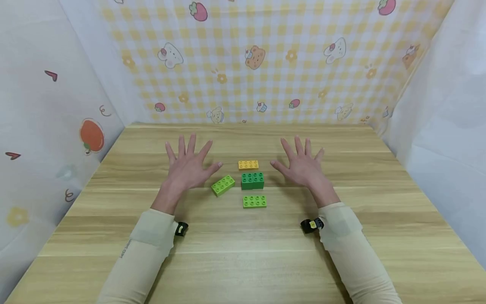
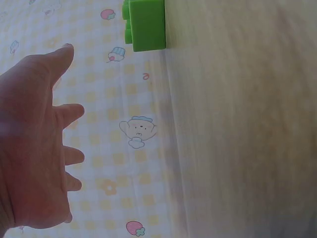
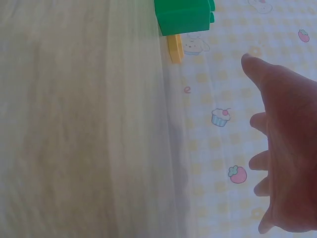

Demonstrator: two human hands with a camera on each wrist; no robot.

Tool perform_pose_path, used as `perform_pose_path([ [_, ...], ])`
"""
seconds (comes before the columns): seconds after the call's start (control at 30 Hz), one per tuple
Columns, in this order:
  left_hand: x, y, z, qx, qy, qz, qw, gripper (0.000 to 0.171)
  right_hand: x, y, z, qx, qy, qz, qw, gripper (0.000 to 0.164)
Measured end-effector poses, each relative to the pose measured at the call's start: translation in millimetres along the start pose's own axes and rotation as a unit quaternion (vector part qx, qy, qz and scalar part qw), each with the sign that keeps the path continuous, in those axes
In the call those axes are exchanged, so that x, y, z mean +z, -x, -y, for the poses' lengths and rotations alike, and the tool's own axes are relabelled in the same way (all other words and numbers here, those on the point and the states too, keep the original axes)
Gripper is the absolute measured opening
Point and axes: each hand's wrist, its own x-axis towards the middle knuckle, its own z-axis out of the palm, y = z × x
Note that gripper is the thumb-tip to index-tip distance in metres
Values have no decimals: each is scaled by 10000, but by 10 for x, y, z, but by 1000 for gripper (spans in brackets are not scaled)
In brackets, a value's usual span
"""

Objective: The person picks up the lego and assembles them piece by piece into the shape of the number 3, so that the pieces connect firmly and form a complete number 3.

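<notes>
Between the two hands, several toy building bricks sit on the table. A flat yellow-orange brick [image 1: 248, 165] is farthest back. In front of it stand two dark green bricks [image 1: 252, 181] side by side, and nearest is a light green brick [image 1: 255, 202]. Another light green brick [image 1: 223, 185] lies at an angle close to my left hand [image 1: 187, 166], whose fingers are spread and hold nothing. Over on the right, my right hand [image 1: 301, 166] is spread too, its thumb pointing toward the bricks. The right wrist view shows the dark green brick [image 3: 183, 16] past that hand.
The wood-grain table [image 1: 243, 261] reaches back to a yellow checked cloth [image 1: 235, 84] with cartoon prints. White cloth [image 1: 448, 109] hangs on the right, and a printed white sheet [image 1: 41, 126] on the left. Each wrist wears a black strap [image 1: 182, 229].
</notes>
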Motion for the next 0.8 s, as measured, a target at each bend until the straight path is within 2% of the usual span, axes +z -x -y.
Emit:
perform_pose_path([
  [0.13,-16,-4,-26,76,68,24,9999,83,-23,-11,1,-141,-130,-154,9997,89],
  [0.23,-58,14,-94,265,183,80,9994,77,-41,-4,8,-493,-743,-164,9959,84],
  [0.37,-142,78,-280,735,281,374,9962,56,-65,27,41,-926,-1927,299,9764,74],
  [0.47,-164,122,-459,1169,253,778,9898,41,-76,38,75,-1093,-2437,609,9617,69],
  [0.6,-92,163,-661,1552,285,1259,9794,34,-47,27,115,-1300,-2765,819,9487,62],
  [0.8,92,203,-793,1652,244,1580,9732,36,78,3,164,-1491,-3022,1162,9343,52],
])
